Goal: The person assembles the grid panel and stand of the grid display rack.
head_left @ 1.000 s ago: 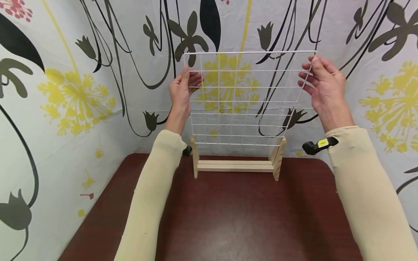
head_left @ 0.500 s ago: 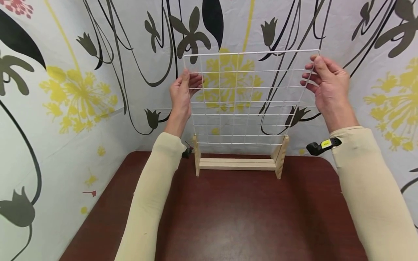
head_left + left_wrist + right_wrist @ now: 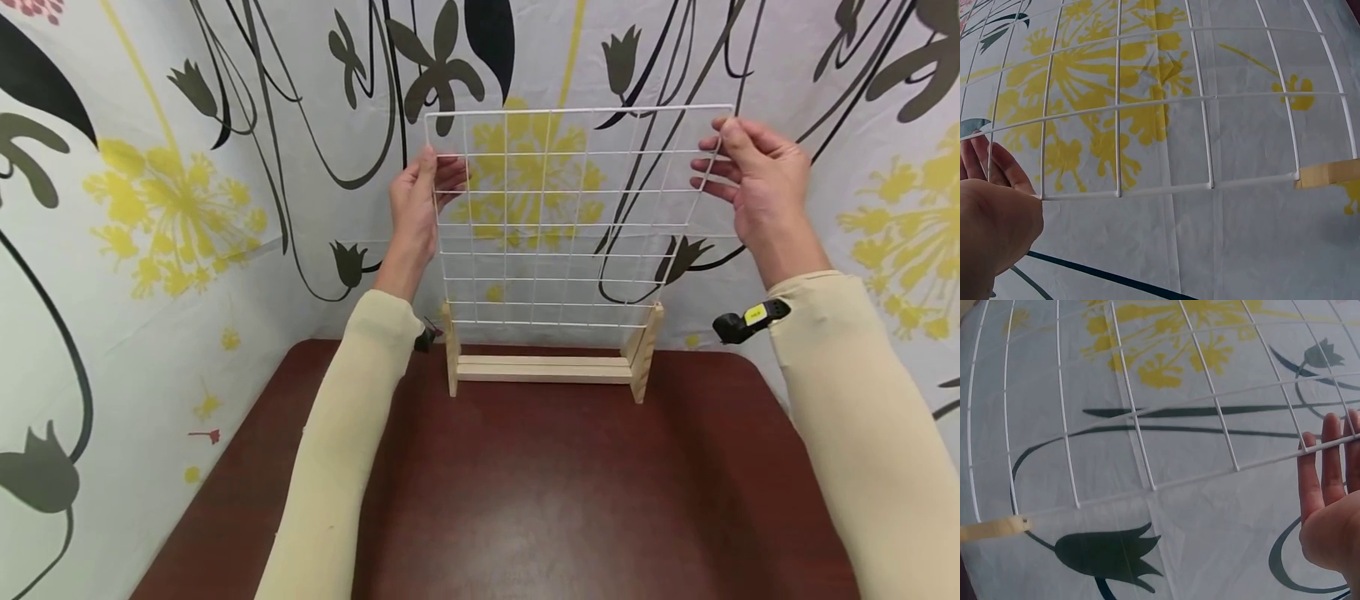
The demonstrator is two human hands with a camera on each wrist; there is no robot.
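Note:
A white wire grid panel [image 3: 540, 223] stands upright between my two hands. My left hand [image 3: 422, 200] grips its left edge, thumb in front and fingers behind. My right hand [image 3: 750, 179] holds the right edge near the top corner. The panel's bottom wire sits level with the tops of a wooden stand [image 3: 543, 368] at the far end of the table. In the left wrist view the grid [image 3: 1207, 140] meets a wooden upright tip [image 3: 1329, 175] at its lower corner, beside my left hand [image 3: 991, 212]. The right wrist view shows the grid [image 3: 1138, 434], the other upright tip [image 3: 991, 529] and my right hand [image 3: 1329, 506].
A dark red-brown table [image 3: 562, 500] runs from the stand toward me. Flower-printed sheets [image 3: 172, 217] close in the left, back and right sides. A small black camera with a yellow label [image 3: 750, 321] is strapped at my right wrist.
The head view has shifted a little. Both hands keep the same hold, and the grid stays at the same height over the stand.

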